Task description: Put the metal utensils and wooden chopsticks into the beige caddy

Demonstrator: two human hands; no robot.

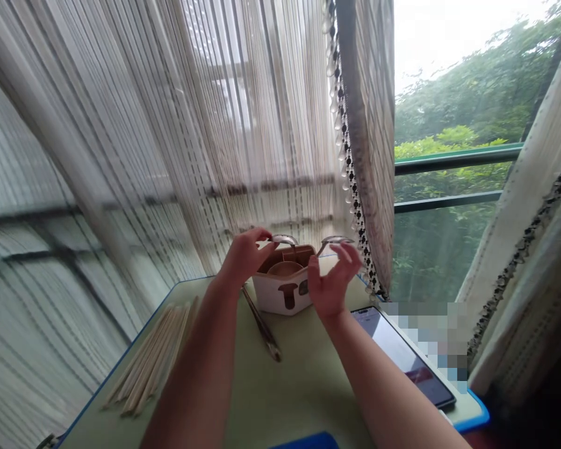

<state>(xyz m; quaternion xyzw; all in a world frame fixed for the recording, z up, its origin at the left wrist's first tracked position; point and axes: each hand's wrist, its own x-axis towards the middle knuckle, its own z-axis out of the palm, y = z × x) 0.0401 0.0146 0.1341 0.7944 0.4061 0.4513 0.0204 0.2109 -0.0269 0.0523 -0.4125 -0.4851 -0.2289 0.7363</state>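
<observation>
A white utensil holder (272,293) with a brown inside stands near the far end of the table. Two shiny metal spoons rise out of it, bowls up: the left spoon (285,239) and the right spoon (337,239), which leans outward. My left hand (245,252) has thumb and forefinger closed at the edge of the left spoon's bowl. At the holder's right side is my right hand (333,284), thumb and fingers apart, just below the right spoon's bowl and slightly blurred. On the table between my forearms lies a slim metal utensil (262,325), its kind unclear.
Several wooden chopsticks (156,355) lie in a bundle at the left. A dark-edged tablet or phone (402,355) rests along the right side. A blue object (308,441) shows at the near edge. Striped curtains (243,156) hang close behind the table (290,386).
</observation>
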